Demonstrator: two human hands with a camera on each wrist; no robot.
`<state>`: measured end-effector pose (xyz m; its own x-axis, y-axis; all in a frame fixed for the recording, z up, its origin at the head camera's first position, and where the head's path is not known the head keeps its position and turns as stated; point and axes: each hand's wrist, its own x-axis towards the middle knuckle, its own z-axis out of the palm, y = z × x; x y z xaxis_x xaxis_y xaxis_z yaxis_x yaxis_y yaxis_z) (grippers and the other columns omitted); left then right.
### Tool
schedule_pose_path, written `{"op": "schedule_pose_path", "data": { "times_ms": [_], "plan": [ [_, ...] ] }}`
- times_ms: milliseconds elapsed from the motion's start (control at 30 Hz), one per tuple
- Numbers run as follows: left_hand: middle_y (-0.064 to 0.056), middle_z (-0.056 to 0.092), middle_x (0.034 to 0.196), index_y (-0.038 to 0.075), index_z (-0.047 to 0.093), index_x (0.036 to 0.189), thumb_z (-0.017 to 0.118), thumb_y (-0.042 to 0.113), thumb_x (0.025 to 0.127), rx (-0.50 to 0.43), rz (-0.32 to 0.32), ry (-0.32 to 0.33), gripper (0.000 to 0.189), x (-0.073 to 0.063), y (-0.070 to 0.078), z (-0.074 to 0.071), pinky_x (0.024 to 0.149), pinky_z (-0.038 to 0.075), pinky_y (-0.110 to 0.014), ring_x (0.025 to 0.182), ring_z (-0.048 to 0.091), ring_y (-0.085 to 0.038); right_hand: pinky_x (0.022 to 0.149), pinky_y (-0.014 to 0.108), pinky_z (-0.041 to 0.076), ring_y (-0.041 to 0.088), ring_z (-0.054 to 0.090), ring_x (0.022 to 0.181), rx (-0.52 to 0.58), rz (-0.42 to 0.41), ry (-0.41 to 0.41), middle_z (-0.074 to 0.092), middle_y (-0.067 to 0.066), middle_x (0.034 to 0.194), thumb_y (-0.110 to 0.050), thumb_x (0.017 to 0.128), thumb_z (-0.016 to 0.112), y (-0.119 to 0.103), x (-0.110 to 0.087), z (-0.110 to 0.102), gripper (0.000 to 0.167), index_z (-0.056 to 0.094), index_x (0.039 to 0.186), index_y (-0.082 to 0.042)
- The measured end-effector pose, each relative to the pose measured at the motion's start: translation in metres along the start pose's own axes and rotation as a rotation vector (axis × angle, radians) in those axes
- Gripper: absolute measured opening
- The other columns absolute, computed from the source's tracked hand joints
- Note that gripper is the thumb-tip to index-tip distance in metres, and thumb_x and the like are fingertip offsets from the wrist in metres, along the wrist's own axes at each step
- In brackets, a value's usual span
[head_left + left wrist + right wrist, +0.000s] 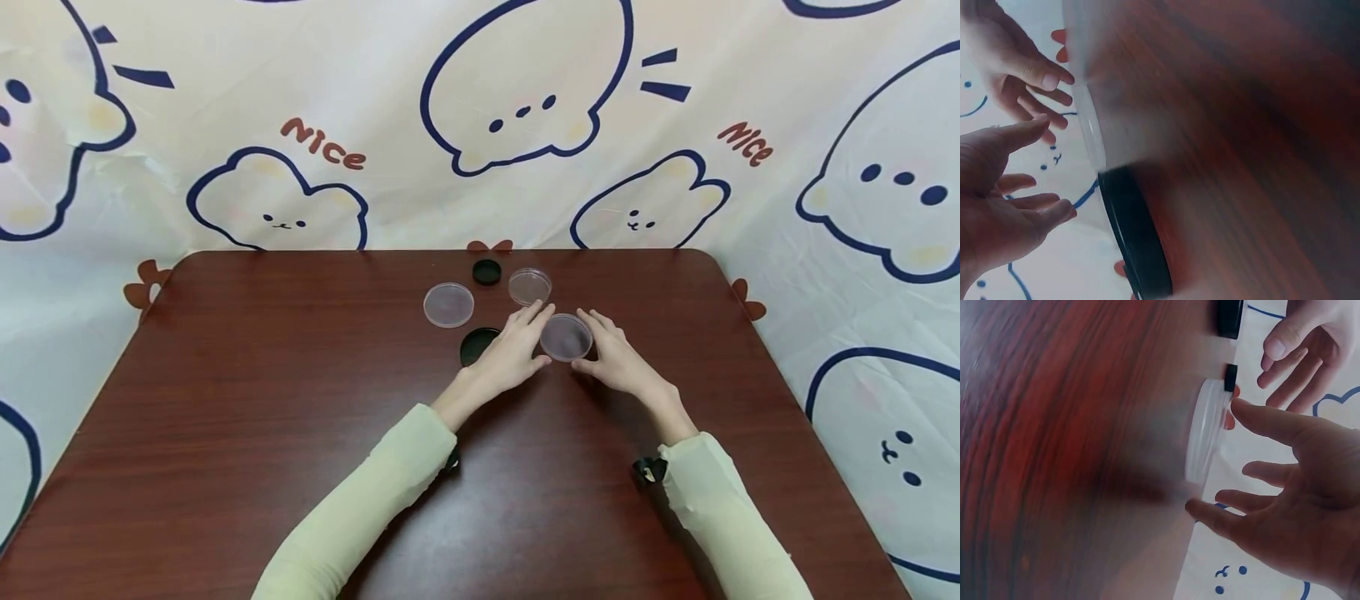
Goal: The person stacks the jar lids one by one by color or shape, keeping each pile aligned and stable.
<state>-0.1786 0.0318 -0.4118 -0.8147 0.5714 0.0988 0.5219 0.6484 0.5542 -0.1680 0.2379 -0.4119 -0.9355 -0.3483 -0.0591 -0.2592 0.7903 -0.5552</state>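
In the head view a clear, shallow round dish (566,337) lies on the table between the two hands. On its left side is the left hand (517,346), fingers extended, thumb and fingertips close to the rim. The right hand (615,358) faces it from the right with spread, relaxed fingers. Partly covered by the left hand, a larger black round lid-like disc (476,345) lies beside that wrist. The left wrist view shows this black disc (1138,237) edge-on. Seen from the right wrist, the right hand (1291,506) has its fingers apart near a clear dish (1204,437).
Behind the hands stand another clear round dish (529,285) and a small black disc (487,272). A flat clear disc (448,305) lies to their left. The brown wooden table (262,417) ends at a cartoon-printed cloth (390,83) at the back.
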Motion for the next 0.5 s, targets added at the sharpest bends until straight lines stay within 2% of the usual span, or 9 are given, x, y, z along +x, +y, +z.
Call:
{"op": "schedule_pose_path", "data": {
  "times_ms": [233,400,500],
  "plan": [
    [-0.022,0.025,0.154,0.001,0.027,0.151,0.074,0.013,0.086,0.039,-0.061,-0.046,0.081,0.018,0.007,0.011,0.098,0.043,-0.041,0.138,0.028,-0.039,0.100,0.060,0.031,0.051,0.030,0.128,0.015,-0.005,0.004,0.029,0.034,0.142,-0.005,0.085,0.072,0.012,0.005,-0.001,0.079,0.026,0.148,0.009],
    [-0.023,0.028,0.151,0.001,0.026,0.151,0.077,0.013,0.084,0.043,-0.134,-0.113,0.085,0.028,0.011,0.016,0.091,0.048,-0.039,0.135,0.032,-0.039,0.096,0.055,0.038,0.050,0.030,0.124,0.011,0.008,-0.002,0.030,0.033,0.140,-0.005,0.085,0.073,0.019,0.008,0.001,0.078,0.028,0.147,0.009],
    [-0.023,0.029,0.149,0.000,0.023,0.152,0.077,0.013,0.083,0.038,-0.175,-0.147,0.088,0.031,0.012,0.018,0.088,0.049,-0.036,0.133,0.031,-0.039,0.095,0.055,0.036,0.049,0.030,0.122,0.005,0.023,-0.022,0.031,0.032,0.139,-0.006,0.084,0.074,0.023,0.010,0.000,0.079,0.029,0.147,0.009]
  ]
}}
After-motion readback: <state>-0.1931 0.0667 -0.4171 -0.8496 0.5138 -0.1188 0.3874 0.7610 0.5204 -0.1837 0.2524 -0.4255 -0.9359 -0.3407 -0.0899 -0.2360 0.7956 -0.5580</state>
